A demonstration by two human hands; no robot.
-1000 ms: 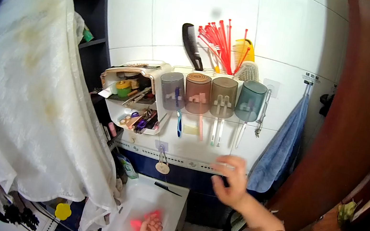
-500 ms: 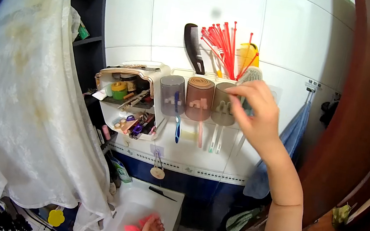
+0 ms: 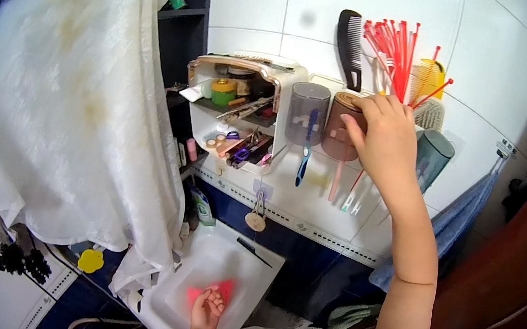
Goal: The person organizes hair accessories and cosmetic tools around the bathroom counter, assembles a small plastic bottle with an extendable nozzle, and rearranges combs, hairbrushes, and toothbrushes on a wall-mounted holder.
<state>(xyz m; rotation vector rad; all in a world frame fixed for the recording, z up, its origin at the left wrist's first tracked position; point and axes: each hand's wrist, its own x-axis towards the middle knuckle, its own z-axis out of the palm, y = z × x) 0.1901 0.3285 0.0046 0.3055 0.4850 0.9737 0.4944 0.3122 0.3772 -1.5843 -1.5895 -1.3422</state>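
Observation:
My right hand [image 3: 387, 132] is in front of a row of hanging tumblers, hiding the one behind it. Its fingers are curled, the thumb beside the brown tumbler [image 3: 342, 136]; what they hold is hidden. Below the hand shows a thin red rod [image 3: 357, 180], along with two white toothbrushes [image 3: 351, 205]. A grey tumbler [image 3: 307, 115] hangs left, a dark green tumbler [image 3: 433, 157] right. Over the white basin [image 3: 181, 317] is my left hand [image 3: 207, 308], fingers loosely bent and apart, with nothing visible in them. Something pink [image 3: 225, 290], perhaps a cloth, lies behind it.
Above the tumblers stand a black comb [image 3: 349, 47], several red sticks [image 3: 397, 58] and a brush [image 3: 430, 114]. A white shelf box [image 3: 287, 103] holds jars and small tools. A white curtain [image 3: 73, 107] hangs left, a blue towel [image 3: 459, 213] right.
The view has shifted, so the shelf and tumblers appear further right. My right hand has moved left along the row, uncovering the dark green tumbler. The red rod now shows below it.

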